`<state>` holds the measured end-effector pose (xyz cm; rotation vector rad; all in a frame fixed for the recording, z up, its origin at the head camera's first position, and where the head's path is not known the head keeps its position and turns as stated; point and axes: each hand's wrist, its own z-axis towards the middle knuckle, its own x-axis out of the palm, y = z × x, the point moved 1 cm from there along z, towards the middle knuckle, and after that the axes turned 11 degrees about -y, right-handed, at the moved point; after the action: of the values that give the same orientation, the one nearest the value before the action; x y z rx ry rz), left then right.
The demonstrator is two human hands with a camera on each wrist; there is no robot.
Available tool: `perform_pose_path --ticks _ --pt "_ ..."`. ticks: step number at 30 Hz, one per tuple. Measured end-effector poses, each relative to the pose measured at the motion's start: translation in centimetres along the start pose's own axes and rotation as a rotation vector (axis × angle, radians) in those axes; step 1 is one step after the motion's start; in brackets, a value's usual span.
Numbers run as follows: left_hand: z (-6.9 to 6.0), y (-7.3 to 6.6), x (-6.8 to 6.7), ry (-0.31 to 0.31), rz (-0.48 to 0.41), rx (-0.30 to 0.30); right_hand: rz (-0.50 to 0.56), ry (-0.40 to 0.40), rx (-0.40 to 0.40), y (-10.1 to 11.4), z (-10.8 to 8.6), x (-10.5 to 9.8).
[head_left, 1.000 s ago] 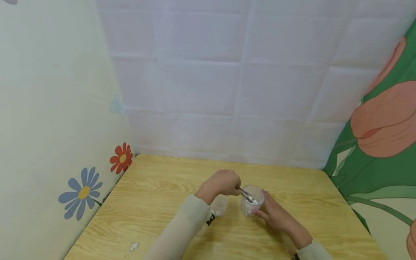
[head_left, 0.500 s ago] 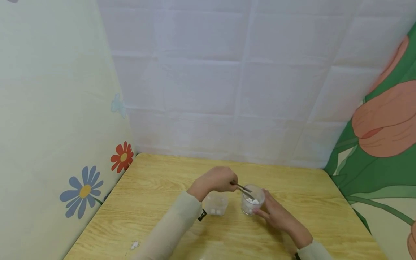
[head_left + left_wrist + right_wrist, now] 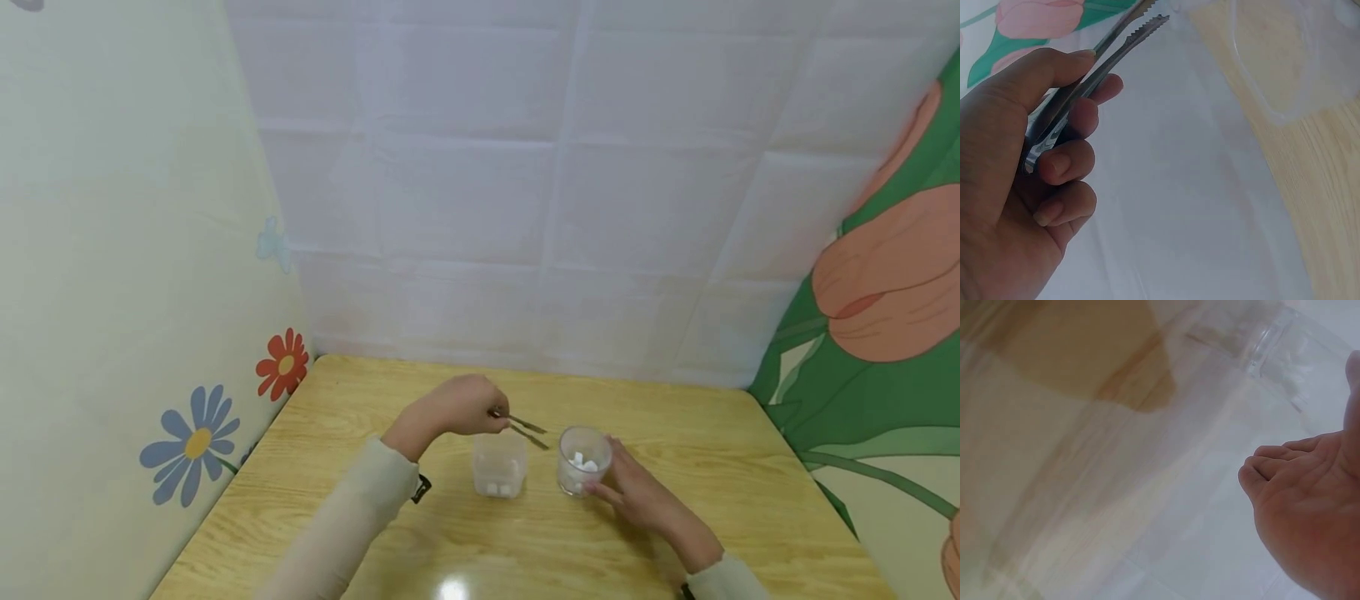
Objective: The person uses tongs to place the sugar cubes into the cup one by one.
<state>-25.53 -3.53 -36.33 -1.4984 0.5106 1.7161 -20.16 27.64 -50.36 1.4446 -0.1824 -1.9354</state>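
My left hand [image 3: 459, 406] grips small metal tongs [image 3: 1138, 35] with serrated tips, fingers curled round their bent end. The tips stand apart with nothing between them, over the table between a clear square plastic container [image 3: 499, 456] and a clear glass [image 3: 566, 478]. In the head view the container sits below the left hand and holds a few small white cubes [image 3: 492, 489] along its near side. Several white pieces [image 3: 589, 466] lie in the glass. My right hand [image 3: 637, 493] holds the upright glass from the right, thumb in front and fingers behind.
The wood-grain table [image 3: 375, 533] is bordered by a white cloth backdrop [image 3: 450, 208] behind, a flowered panel [image 3: 112, 292] on the left and a tulip-printed one [image 3: 885, 392] on the right. A light reflection shows near the front of the table.
My left hand has drawn the tongs out of the glass and moved left, over the container's far side. The left sleeve now covers the white scraps at lower left. The right hand has stayed put.
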Motion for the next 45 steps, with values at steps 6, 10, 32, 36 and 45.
perform_pose_path --ticks 6,10,32,36,45 --pt "-1.9 1.0 -0.5 0.01 0.032 -0.035 -0.008 0.005 0.016 0.0 -0.1 -0.1" --pt "-2.9 1.4 -0.6 0.024 0.045 -0.056 -0.016 0.017 0.036 -0.1 0.0 -0.1" --pt "-4.2 1.1 0.4 0.138 0.085 -0.156 -0.009 -0.005 -0.001 0.0 0.0 -0.2" --pt "-4.2 1.1 0.8 0.16 0.08 -0.163 -0.007 0.002 0.007 0.0 0.0 0.0" --pt "-3.9 0.9 1.6 0.192 0.103 -0.182 -0.005 0.03 0.041 0.0 0.1 0.0"
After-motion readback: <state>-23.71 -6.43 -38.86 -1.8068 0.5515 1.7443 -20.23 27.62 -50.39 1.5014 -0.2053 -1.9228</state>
